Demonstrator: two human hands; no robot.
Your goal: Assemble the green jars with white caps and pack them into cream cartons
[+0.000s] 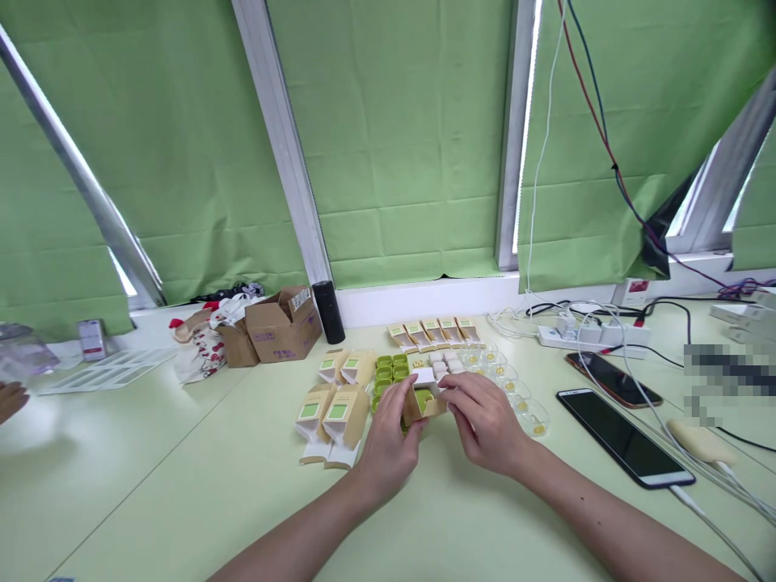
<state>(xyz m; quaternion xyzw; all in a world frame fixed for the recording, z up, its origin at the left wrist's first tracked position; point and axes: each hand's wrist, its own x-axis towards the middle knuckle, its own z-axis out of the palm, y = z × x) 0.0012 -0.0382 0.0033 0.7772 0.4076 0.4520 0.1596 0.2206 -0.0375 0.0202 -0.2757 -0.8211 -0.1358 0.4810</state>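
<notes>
In front of me, my left hand (386,443) is wrapped around a small brown cardboard box (415,411) whose top stands open. A green piece (424,398) shows inside it, and a white flap (423,376) rises at the back. The fingers of my right hand (490,422) are pinched at the box's right edge. Behind the hands lie green square trays (384,373), pale pink-white blocks (453,361) and clear plastic cups (510,386) with yellow centres. Several cartons (343,416) with green labels and unfolded flaps lie left of my left hand.
More cartons (432,333) form a row at the back. A brown box (284,327), a cloth bag (200,347) and a black cylinder (328,312) stand back left. Phones (624,436), cables and a power strip (597,339) lie right. Another person's hand (10,401) shows far left.
</notes>
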